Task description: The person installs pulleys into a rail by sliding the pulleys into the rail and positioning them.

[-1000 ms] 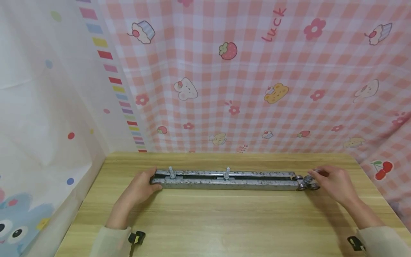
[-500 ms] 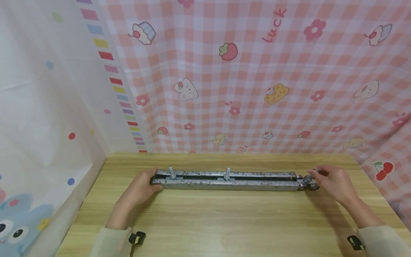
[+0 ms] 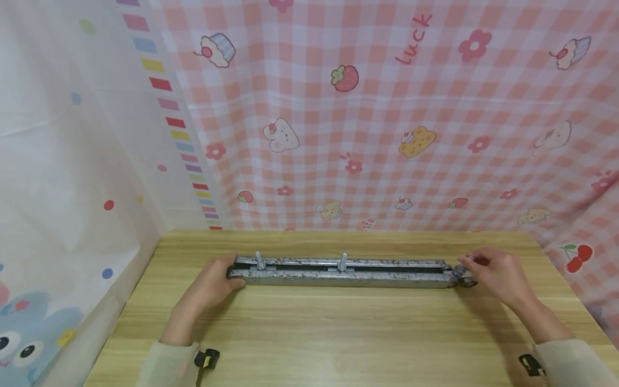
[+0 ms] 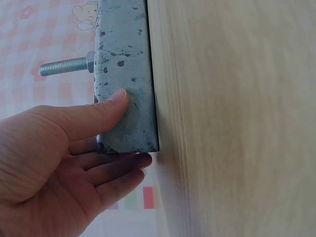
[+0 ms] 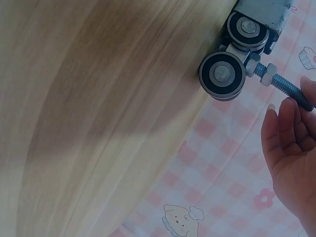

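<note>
A slotted grey metal rail [image 3: 348, 278] with worn, speckled sides lies lengthwise on the wooden table. Two threaded bolts, a left bolt [image 3: 259, 261] and a middle bolt [image 3: 343, 262], stand up from its slot. My left hand [image 3: 211, 282] grips the rail's left end, thumb [image 4: 111, 108] flat on the near side. My right hand [image 3: 503, 277] pinches the tip of the threaded bolt [image 5: 286, 86] on a roller trolley [image 5: 222, 74]. The trolley's leading wheels [image 5: 248, 29] are at the rail's right end, and the trailing wheels are outside it. Part of the trolley is hidden by the rail.
Behind the wooden table [image 3: 338, 328] hangs a pink checked cloth [image 3: 309, 134], with a white printed cloth [image 3: 96, 161] on the left. The rail lies close to the table's far edge. Black straps [image 3: 207, 359] sit at both sleeve cuffs.
My right hand has moved slightly left with the trolley, and its leading wheels now overlap the rail's end. The left hand and the rail stay in place.
</note>
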### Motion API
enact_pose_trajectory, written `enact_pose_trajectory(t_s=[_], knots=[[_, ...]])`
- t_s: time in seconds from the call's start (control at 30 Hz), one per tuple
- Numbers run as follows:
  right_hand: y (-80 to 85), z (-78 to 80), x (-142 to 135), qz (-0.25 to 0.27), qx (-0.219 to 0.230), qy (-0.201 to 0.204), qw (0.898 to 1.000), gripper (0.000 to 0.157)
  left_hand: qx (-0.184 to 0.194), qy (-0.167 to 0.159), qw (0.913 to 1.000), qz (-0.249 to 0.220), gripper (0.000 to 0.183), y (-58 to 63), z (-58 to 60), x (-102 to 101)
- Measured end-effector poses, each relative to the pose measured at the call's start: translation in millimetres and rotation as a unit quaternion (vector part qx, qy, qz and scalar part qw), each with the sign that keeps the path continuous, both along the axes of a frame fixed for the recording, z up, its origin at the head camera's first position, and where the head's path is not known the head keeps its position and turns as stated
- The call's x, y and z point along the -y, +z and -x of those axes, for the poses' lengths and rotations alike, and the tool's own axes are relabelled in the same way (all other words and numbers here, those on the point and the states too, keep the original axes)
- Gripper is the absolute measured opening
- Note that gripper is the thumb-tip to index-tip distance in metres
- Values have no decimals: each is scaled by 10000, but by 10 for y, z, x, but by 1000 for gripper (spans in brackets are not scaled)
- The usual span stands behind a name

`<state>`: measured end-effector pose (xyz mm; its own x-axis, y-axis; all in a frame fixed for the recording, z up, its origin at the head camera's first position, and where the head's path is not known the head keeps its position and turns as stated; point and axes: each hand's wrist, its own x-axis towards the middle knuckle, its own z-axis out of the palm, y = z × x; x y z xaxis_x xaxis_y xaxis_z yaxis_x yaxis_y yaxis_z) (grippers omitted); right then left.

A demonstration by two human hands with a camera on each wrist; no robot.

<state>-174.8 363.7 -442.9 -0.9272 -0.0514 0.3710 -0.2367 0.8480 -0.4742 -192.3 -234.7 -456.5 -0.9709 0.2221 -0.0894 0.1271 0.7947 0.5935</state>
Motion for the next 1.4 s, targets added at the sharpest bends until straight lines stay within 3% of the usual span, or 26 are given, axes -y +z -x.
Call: enact_pose_trajectory(t_s=[0.57,0.97,1.23,1.4], knots=[[13,-7,31,79,125,59,9999,19,121,39,9999,-36,72,8,-16,-7],[-17,46,212,19,-285,330,9990,15,69,2,10000,-46,73,1,-9,-1],[-6,60,367,119,-212,460,9986,18,45,-32,10000,-43,72,-1,-6,7],[-8,63,461,183,-209,593,9979,12,61,-35,10000,-60,72,-6,-5,10]])
